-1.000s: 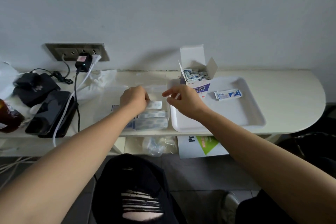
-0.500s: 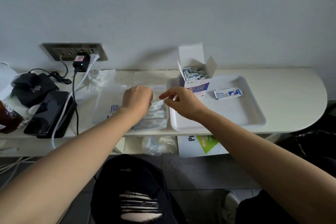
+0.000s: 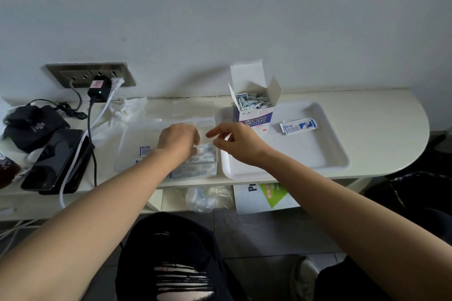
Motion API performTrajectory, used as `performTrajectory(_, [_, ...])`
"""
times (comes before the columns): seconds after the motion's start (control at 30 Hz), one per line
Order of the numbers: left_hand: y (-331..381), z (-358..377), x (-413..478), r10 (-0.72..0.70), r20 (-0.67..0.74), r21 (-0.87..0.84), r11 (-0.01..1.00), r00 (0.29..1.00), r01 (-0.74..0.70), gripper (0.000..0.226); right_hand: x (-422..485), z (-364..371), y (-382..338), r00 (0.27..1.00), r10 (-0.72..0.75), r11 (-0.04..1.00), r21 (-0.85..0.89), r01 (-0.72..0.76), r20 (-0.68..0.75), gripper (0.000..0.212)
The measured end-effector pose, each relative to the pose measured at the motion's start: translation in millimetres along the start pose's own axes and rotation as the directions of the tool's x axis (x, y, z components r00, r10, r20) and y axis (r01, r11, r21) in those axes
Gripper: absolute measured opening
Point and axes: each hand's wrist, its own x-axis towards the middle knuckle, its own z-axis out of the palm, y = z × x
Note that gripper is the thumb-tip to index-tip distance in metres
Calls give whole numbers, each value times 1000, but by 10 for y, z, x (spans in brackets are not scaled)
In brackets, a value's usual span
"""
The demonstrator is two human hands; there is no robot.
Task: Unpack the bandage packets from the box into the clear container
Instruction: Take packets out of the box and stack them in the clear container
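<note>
Box [image 3: 254, 118] one, tray [image 3: 318, 156] one, container [image 3: 137, 135] one

A cream, round-ended shelf [image 3: 381, 117] along the wall carries a white plastic tray [image 3: 310, 151] toward 3 o'clock, a clear plastic container [image 3: 137, 140] mid-shelf, two stacked black flat devices [image 3: 55, 161] at 8 o'clock and a black fabric pouch [image 3: 31, 127] at 10.

A white tray [image 3: 315, 154] is set on the right part of a cream shelf [image 3: 391, 115]. At the left, a black charger [image 3: 99, 91] and a white plug [image 3: 117, 82] are plugged into a metal socket panel [image 3: 61, 73], and a dark phone [image 3: 52, 160] is laid just beside a black pouch [image 3: 31, 127]. Under the shelf, a sheet printed with green [image 3: 271, 193] is seen.
</note>
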Motion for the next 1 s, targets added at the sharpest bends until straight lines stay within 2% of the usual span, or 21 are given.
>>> performTrajectory(0.1, [-29,-16,7,51,-41,21,999,998,-50,21,7,3,16,1000,3,1000,14,-3,6,21])
performTrajectory(0.2, [-43,-68,10,76,-92,-1,997,993,-77,9,16,-2,24,1000,2,1000,17,-2,8,21])
performTrajectory(0.37, [-38,-54,-12,18,34,-40,999,999,-17,6,7,1,30,1000,12,1000,24,-12,27,21])
performTrajectory(0.6, [-103,-81,-71,22,-20,-73,997,1000,-23,12,-6,-2,25,999,11,1000,27,-13,41,21])
performTrajectory(0.7, [-124,-131,-133,31,-99,-113,993,995,-42,15,-19,-8,10,999,11,999,31,-12,43,21])
performTrajectory(0.8, [-41,-234,-193,9,-257,-251,965,966,-76,18,-78,-86,1,1000,-13,996,89,12,6,19])
performTrajectory(0.9, [233,-380,-220,-12,-442,-347,925,897,-158,18,-155,-260,73,996,0,992,125,12,-93,18])
performTrajectory(1.0, [668,-483,-252,54,-567,-367,876,822,-311,11,-232,-522,309,981,67,996,68,-55,-184,21])
